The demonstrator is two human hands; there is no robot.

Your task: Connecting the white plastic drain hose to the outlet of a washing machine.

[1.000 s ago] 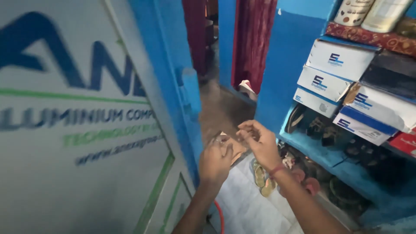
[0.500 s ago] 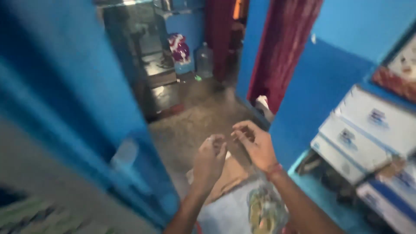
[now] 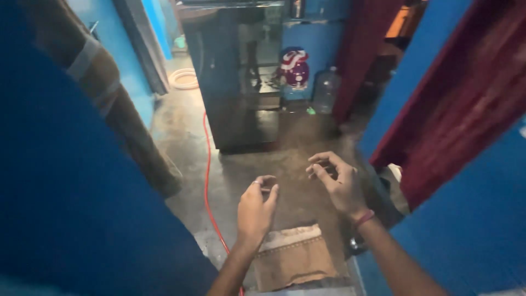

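My left hand [image 3: 256, 205] and my right hand [image 3: 339, 185] are raised side by side over a bare concrete floor [image 3: 296, 159], a short gap between them. The left hand's thumb and forefinger are curled close together; whether something tiny sits between them I cannot tell. A ring is on one left finger. The right hand's fingers are bent and spread, with nothing in them, and a red thread band circles that wrist. A brown doormat [image 3: 290, 257] lies on the floor just below both hands.
A blue door [image 3: 71, 181] fills the left side and a blue wall [image 3: 476, 219] the right, with a dark red curtain [image 3: 466, 104] above it. Ahead stands a dark glossy cabinet [image 3: 246, 77], a clear water jug [image 3: 327, 90] beside it. A red cable [image 3: 207, 164] runs along the floor.
The view has swung up and forward from the shoe-box shelves and printed panel to the doorway and the room beyond. Both hands stayed raised and moved slightly apart.
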